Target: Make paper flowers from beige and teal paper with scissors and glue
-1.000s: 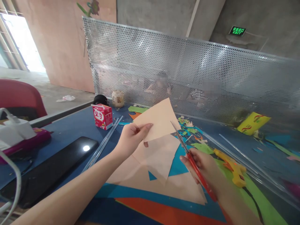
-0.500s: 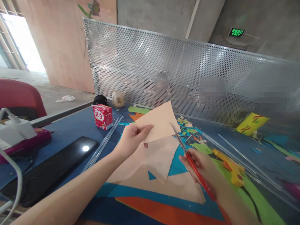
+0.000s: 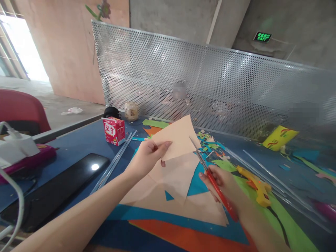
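— So, where is the paper?
— Nearest lie an orange sheet (image 3: 183,238) and a blue one on the table (image 3: 76,143). Above them the left hand (image 3: 147,157) pinches the folded peach paper (image 3: 178,138) at its lower left edge, lifted clear of the table. The right hand (image 3: 223,183) grips red-handled scissors (image 3: 210,178), blades touching the paper's right edge.
— And beyond?
— A yellow glue gun (image 3: 256,185), a red carton (image 3: 114,130), then a perforated metal screen (image 3: 210,84) and concrete wall.
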Motion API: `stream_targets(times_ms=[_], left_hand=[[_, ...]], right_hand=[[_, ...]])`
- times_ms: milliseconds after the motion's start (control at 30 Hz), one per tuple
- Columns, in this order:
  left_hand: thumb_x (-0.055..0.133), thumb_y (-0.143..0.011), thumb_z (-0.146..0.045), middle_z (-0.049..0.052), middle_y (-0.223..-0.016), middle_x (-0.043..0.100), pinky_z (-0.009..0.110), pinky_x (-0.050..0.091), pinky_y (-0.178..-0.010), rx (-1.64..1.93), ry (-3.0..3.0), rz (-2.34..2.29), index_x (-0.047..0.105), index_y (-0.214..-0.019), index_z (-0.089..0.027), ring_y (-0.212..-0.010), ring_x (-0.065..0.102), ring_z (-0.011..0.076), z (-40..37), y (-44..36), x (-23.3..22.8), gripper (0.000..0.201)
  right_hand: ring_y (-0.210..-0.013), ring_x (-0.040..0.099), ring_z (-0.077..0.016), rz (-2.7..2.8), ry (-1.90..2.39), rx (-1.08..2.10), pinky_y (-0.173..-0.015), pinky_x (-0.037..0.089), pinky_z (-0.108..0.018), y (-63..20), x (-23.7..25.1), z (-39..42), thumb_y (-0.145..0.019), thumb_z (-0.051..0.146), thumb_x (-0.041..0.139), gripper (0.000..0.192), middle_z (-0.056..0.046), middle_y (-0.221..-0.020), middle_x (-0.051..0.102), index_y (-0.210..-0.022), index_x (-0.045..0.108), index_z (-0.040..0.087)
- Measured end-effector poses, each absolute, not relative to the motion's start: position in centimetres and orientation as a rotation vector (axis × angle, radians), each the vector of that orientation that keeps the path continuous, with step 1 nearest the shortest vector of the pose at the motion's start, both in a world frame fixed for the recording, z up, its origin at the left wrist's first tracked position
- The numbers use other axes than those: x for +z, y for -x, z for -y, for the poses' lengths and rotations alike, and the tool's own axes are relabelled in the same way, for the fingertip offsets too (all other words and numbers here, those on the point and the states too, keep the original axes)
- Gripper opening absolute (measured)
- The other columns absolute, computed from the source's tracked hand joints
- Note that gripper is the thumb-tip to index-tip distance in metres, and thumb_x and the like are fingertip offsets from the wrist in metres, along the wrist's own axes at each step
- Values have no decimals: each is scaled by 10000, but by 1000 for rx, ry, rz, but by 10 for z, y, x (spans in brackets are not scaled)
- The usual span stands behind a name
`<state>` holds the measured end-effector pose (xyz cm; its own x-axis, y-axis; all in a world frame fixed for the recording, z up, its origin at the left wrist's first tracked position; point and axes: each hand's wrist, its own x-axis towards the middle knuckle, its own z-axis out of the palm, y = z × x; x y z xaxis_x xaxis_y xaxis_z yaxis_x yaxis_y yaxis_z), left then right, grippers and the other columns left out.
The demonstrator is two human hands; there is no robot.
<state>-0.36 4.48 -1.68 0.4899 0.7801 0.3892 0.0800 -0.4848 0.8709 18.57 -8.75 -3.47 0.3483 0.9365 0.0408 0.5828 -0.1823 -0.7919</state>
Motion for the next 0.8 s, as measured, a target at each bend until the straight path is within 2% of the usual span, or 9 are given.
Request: stream_targets(times_ms=[167, 267, 533, 800], left_hand=[[484, -846, -410, -13, -366, 546, 189, 310, -405, 1055, -1900, -718, 702, -731, -135, -381, 455, 83, -46, 4, -17, 370], [483, -848, -408, -16, -363, 534, 188, 297, -400, 1059, -1902, -707, 676, -661, -134, -368, 434, 73, -47, 4, -18, 383], [476, -852, -419, -24, -382, 524, 177, 317, -411, 1008, -1892, -681, 639, -633, -140, -385, 483, 73, -46, 3, -20, 390], [481, -840, -439, -28, -379, 514, 187, 322, -399, 1012, -1882, -665, 668, -708, -142, -375, 483, 85, -47, 2, -20, 375]], right_hand=[[-278, 305, -67, 1300, 1880, 598, -340, 201, -213, -184, -33, 89, -734, 488, 597, 394, 115, -396, 275, -599, 326, 235], [-284, 310, -64, 1312, 1890, 612, -340, 198, -214, -185, -34, 89, -737, 477, 601, 383, 114, -416, 288, -612, 332, 234], [-304, 320, -53, 1355, 1866, 590, -343, 233, -210, -190, -38, 86, -752, 453, 598, 376, 110, -473, 299, -625, 322, 232], [-290, 310, -61, 1312, 1889, 619, -326, 216, -210, -189, -37, 88, -746, 488, 591, 376, 112, -421, 299, -621, 345, 232]])
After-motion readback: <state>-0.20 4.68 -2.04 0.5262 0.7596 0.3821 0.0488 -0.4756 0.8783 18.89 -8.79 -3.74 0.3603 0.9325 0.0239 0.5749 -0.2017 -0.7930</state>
